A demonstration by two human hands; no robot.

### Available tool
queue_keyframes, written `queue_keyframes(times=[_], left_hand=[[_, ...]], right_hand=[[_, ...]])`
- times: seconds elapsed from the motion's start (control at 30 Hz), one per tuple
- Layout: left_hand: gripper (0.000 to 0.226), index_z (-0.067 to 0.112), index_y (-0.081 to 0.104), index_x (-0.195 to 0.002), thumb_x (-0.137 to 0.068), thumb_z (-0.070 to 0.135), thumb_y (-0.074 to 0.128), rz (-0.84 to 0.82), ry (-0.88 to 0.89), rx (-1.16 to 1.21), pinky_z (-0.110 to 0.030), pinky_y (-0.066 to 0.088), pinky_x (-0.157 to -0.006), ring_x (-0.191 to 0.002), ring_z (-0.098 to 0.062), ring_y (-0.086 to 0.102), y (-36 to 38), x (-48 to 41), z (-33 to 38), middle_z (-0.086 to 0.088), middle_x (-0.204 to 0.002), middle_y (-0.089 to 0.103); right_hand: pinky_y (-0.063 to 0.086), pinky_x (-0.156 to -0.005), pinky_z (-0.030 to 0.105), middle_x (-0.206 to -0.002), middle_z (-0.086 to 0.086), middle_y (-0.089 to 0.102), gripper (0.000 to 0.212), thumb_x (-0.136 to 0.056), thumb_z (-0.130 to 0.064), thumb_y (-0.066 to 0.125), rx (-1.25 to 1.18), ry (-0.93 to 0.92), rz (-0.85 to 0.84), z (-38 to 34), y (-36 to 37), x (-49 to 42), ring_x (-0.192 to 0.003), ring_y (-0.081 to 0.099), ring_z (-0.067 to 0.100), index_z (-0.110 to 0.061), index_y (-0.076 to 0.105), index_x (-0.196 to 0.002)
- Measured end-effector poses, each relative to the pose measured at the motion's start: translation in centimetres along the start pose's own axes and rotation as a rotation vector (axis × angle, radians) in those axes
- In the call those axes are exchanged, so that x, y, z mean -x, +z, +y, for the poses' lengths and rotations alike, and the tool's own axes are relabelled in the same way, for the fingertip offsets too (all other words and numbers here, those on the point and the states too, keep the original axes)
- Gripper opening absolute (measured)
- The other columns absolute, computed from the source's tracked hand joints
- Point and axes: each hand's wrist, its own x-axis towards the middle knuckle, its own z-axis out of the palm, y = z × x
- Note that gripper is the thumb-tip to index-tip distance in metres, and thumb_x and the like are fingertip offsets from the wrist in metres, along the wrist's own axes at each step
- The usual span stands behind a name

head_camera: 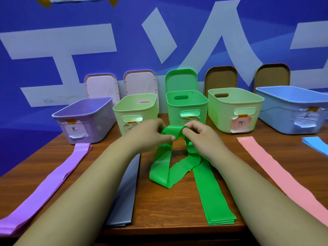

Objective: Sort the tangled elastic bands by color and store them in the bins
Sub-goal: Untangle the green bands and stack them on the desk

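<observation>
Together, hands [153,131] [201,134] fingertip-close on green band [160,166]

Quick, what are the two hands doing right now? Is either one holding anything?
Left hand: closed, pinching the green band.
Right hand: closed, pinching the same green band.

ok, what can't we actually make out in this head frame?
Bin floors, head view: near walls of the purple bin and the other bins hide whatever is stored.
Bin labels: too small and blurred to read.
Grey band: mostly covered by the left forearm.
Blue band: cut off by the right edge.
Green band fold: hidden by the left hand and right hand pinching it.
</observation>
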Motion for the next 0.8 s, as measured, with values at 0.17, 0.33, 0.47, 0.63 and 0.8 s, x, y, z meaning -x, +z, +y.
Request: queue_keyframes(times=[0.17, 0.33, 0.47, 0.63, 0.8], left_hand=[[0.063, 0.022, 0.051, -0.119, -0.076, 0.035, 0.095, 0.063, 0.079, 0.255, -0.032, 0.054, -0.075, -0.084, -0.014, 0.062, 0.9, -0.4, 0.0, 0.005, -0.103, 0.063], [0.065, 0.038, 0.04, -0.124, -0.083, 0.033, 0.09, 0.11, 0.21, 0.269, -0.03, 0.05, -0.077, -0.076, -0.001, 0.056, 1.4, -0.1, 0.3, 0.005, -0.11, 0.061], [0.049, 0.042, 0.046, -0.121, -0.09, 0.033, 0.083, 0.177, 0.248, 0.238, -0.024, 0.051, -0.074, -0.079, -0.006, 0.064, 1.1, 0.1, 0.8, 0.004, -0.106, 0.063], [0.017, 0.039, 0.067, -0.103, -0.092, 0.037, 0.08, 0.265, 0.274, 0.214, -0.024, 0.048, -0.074, -0.085, 0.002, 0.062, 0.5, -0.1, 0.7, 0.011, -0.097, 0.067], [0.013, 0.032, 0.074, -0.089, -0.086, 0.033, 0.087, 0.375, 0.293, 0.243, -0.029, 0.05, -0.075, -0.085, -0.009, 0.065, -1.0, -1.0, 1.7, 0.005, -0.096, 0.066]], right_hand=[[0.042, -0.068, 0.034, -0.084, 0.005, 0.069, 0.022, -0.101, -0.038, 0.063, -0.059, 0.068, 0.004, 0.0, -0.1, -0.2, -0.072, 0.057, 0.015, -0.02, 0.074, -0.095], [0.047, -0.077, 0.039, -0.083, 0.009, 0.066, 0.029, -0.098, -0.043, 0.059, -0.114, 0.128, -0.012, 0.5, -0.1, -0.6, -0.078, 0.058, 0.019, -0.016, 0.071, -0.093], [0.048, -0.077, 0.04, -0.091, 0.017, 0.069, 0.031, -0.097, -0.047, 0.058, -0.117, 0.133, -0.026, 0.7, -0.1, -0.7, -0.079, 0.059, 0.019, -0.02, 0.073, -0.093], [0.046, -0.076, 0.038, -0.084, 0.001, 0.065, 0.032, -0.1, -0.049, 0.058, -0.114, 0.121, -0.033, 0.8, -0.2, -0.5, -0.079, 0.059, 0.018, -0.021, 0.074, -0.095], [0.036, -0.055, 0.027, -0.06, -0.013, 0.059, 0.018, -0.104, -0.035, 0.06, -0.186, 0.101, -0.036, 0.5, -0.4, -0.4, -0.049, 0.049, 0.006, -0.031, 0.077, -0.102]])
